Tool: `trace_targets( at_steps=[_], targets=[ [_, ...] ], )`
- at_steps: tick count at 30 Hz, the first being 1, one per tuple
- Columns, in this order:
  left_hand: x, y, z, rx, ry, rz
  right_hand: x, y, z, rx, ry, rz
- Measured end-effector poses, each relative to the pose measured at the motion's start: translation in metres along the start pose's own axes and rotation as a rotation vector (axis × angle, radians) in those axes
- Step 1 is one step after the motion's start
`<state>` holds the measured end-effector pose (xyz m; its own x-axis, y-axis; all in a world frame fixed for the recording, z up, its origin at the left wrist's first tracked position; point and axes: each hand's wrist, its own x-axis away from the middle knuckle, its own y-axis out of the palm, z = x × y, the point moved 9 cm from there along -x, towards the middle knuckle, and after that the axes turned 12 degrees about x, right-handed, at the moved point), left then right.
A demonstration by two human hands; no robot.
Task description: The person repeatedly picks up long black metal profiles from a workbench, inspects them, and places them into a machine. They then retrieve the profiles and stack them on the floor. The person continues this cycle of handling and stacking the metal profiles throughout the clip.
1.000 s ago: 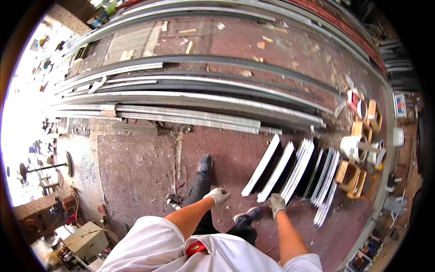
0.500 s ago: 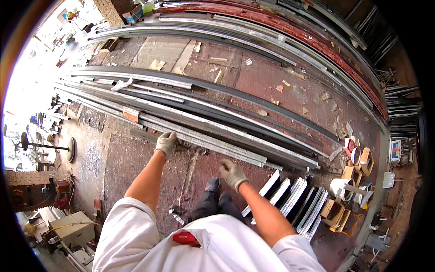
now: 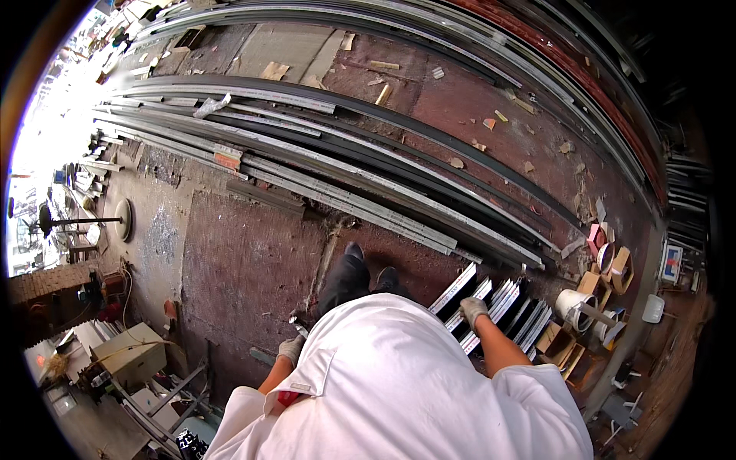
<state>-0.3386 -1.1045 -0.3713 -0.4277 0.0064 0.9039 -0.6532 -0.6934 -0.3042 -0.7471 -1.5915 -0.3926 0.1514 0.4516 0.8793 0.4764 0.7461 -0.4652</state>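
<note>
My right hand (image 3: 473,309), in a pale work glove, is lowered onto a stack of short metal profiles (image 3: 497,307) with white faces and dark gaps. Its fingers lie against the profile edges, and their grip is not clear. My left hand (image 3: 291,349), gloved too, hangs low beside my shirt, its fingers partly hidden. Just beyond it a small silver metal piece (image 3: 299,327) shows near the floor; I cannot tell whether the hand touches it. Long metal profiles (image 3: 353,201) lie across the floor ahead of my feet.
More long profiles (image 3: 491,73), some red, run along the far side. At right stand a white bucket (image 3: 571,305) and cardboard boxes (image 3: 619,270). A round-based stand (image 3: 123,220) is at left, with a beige box (image 3: 129,354) nearer. Scraps litter the red-brown floor.
My left hand has left the long profiles and dropped back beside my body. My right hand has moved right, onto the short profiles. My body leans further forward and the view has shifted.
</note>
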Motion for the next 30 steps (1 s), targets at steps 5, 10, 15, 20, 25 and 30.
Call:
trace_targets(
  at_steps=[5, 10, 15, 20, 25, 30],
  targets=[
    [-0.044, 0.005, 0.061, 0.132, 0.038, -0.043, -0.037, 0.006, -0.02, -0.181, -0.079, -0.029],
    [-0.116, 0.0, 0.205, 0.501, 0.079, -0.096, 0.001, 0.014, -0.225, -0.246, -0.335, -0.062],
    [-0.125, -0.039, 0.403, 0.566, 0.344, -0.091, 0.066, 0.0, -0.409, -0.025, -0.867, 0.063],
    [-0.128, -0.06, 0.476, 0.714, 0.452, -0.125, 0.088, -0.033, -0.46, -0.127, -0.798, 0.079],
    [-0.149, -0.043, 0.408, 0.666, 0.324, -0.106, 0.012, -0.073, -0.392, 0.024, -0.529, 0.313],
    [-0.171, -0.03, 0.25, 0.082, 0.294, -0.044, -0.049, -0.058, -0.312, -0.156, -0.185, 0.095]
  ],
)
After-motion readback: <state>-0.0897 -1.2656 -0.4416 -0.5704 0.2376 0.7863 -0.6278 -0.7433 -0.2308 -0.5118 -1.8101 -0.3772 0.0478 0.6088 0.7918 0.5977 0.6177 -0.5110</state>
